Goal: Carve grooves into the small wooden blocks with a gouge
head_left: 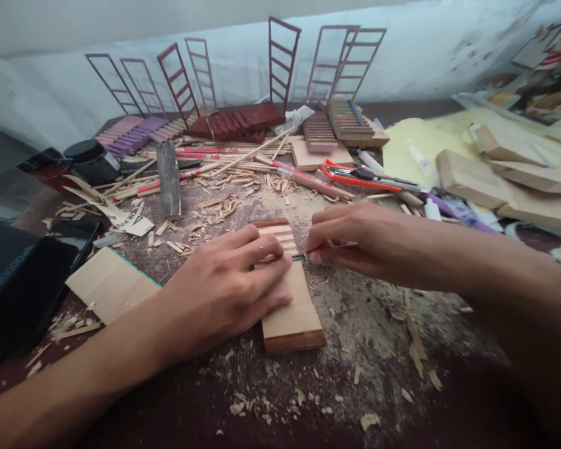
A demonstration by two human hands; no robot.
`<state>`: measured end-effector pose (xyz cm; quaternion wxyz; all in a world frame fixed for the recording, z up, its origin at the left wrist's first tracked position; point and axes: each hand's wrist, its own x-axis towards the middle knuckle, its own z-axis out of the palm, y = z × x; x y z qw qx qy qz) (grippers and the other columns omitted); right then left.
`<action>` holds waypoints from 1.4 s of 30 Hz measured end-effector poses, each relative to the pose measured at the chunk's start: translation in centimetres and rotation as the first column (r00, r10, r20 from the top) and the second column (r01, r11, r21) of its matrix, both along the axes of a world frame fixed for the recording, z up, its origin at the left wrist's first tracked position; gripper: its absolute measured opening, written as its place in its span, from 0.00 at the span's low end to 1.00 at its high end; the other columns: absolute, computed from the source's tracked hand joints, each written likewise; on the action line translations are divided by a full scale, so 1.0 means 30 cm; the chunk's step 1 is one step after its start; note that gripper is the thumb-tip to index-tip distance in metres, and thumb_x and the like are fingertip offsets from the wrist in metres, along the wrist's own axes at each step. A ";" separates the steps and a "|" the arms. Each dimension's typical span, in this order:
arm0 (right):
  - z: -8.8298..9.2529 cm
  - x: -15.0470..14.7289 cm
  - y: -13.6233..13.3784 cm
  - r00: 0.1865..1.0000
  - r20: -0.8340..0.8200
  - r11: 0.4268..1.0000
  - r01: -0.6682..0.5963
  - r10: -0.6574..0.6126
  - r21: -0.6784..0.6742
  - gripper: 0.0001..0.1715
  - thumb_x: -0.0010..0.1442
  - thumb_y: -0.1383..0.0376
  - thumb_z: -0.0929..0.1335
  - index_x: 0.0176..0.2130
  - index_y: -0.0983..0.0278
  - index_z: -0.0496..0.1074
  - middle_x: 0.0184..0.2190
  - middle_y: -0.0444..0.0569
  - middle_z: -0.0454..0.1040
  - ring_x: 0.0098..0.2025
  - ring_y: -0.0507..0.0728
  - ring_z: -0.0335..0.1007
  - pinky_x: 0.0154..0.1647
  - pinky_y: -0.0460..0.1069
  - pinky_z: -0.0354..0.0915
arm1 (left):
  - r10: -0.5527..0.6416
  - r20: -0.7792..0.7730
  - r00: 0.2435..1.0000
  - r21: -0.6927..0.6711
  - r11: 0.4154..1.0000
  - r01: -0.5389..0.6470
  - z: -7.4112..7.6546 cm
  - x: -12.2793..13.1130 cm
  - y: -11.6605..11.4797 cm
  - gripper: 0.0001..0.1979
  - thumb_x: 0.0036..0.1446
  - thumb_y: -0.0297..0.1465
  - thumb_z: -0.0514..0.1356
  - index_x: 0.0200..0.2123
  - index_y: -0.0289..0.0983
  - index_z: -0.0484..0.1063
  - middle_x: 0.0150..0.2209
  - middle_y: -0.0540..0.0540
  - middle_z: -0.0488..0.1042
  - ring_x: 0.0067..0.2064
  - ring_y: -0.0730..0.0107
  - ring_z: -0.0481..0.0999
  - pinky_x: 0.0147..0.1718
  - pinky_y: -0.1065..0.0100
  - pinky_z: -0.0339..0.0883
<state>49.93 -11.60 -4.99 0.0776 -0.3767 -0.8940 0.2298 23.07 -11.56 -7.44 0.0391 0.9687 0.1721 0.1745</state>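
Note:
A small wooden block (290, 305) lies on the table in front of me, with stepped grooves cut across its far half and a reddish-brown near end. My left hand (236, 274) presses down on it from the left, fingers across its top, holding it against the table. My right hand (350, 240) is closed in a pinch at the block's right edge. Between its fingertips is a thin dark tool, like a slim file (299, 257), which lies across the block by the nearest groove. Most of this tool is covered by my fingers.
Wood shavings litter the table. An orange utility knife (359, 176), bamboo sticks (201, 153) and grooved blocks (236, 121) lie beyond my hands, with small ladder frames (283, 62) standing behind. Left are a flat wooden piece (112, 284) and a black device (23, 274); right, pale blocks (467, 178).

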 end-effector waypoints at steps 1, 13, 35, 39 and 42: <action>0.000 0.000 -0.003 1.000 0.006 1.000 0.008 -0.008 0.015 0.09 0.69 0.64 0.65 0.39 0.61 0.75 0.35 0.46 0.75 0.36 0.53 0.67 0.38 0.49 0.58 | -0.002 0.003 1.000 0.006 1.000 0.002 0.000 -0.001 0.000 0.16 0.71 0.36 0.57 0.51 0.32 0.76 0.49 0.40 0.77 0.51 0.56 0.73 0.52 0.52 0.74; -0.005 -0.012 0.005 1.000 0.030 1.000 0.008 -0.008 0.000 0.12 0.70 0.62 0.65 0.40 0.61 0.77 0.34 0.46 0.74 0.35 0.52 0.66 0.36 0.50 0.57 | -0.001 0.004 1.000 0.013 1.000 0.001 -0.006 0.002 -0.002 0.14 0.70 0.35 0.57 0.51 0.32 0.76 0.50 0.40 0.76 0.52 0.55 0.73 0.53 0.51 0.73; -0.015 0.004 0.018 0.999 0.031 1.000 0.017 -0.018 0.023 0.17 0.72 0.57 0.63 0.44 0.61 0.78 0.37 0.48 0.74 0.37 0.54 0.67 0.38 0.51 0.58 | 0.064 0.006 0.998 -0.073 0.995 -0.063 0.001 0.005 0.002 0.19 0.71 0.38 0.55 0.56 0.31 0.72 0.57 0.37 0.72 0.61 0.51 0.70 0.60 0.47 0.71; -0.014 0.001 0.016 0.999 0.031 1.000 0.026 -0.026 0.011 0.16 0.73 0.58 0.63 0.43 0.62 0.77 0.37 0.48 0.74 0.37 0.53 0.66 0.38 0.51 0.58 | 0.048 -0.029 0.998 -0.096 0.994 -0.050 0.011 0.008 0.001 0.19 0.72 0.37 0.53 0.55 0.30 0.74 0.56 0.37 0.73 0.61 0.52 0.68 0.61 0.48 0.69; -0.006 0.000 0.017 1.000 0.001 1.000 0.006 -0.006 0.006 0.15 0.72 0.58 0.63 0.41 0.62 0.76 0.37 0.48 0.74 0.37 0.53 0.67 0.39 0.50 0.58 | 0.050 -0.004 0.999 -0.099 0.994 -0.050 0.007 0.002 0.001 0.19 0.72 0.38 0.54 0.54 0.30 0.74 0.56 0.36 0.73 0.61 0.53 0.68 0.61 0.48 0.69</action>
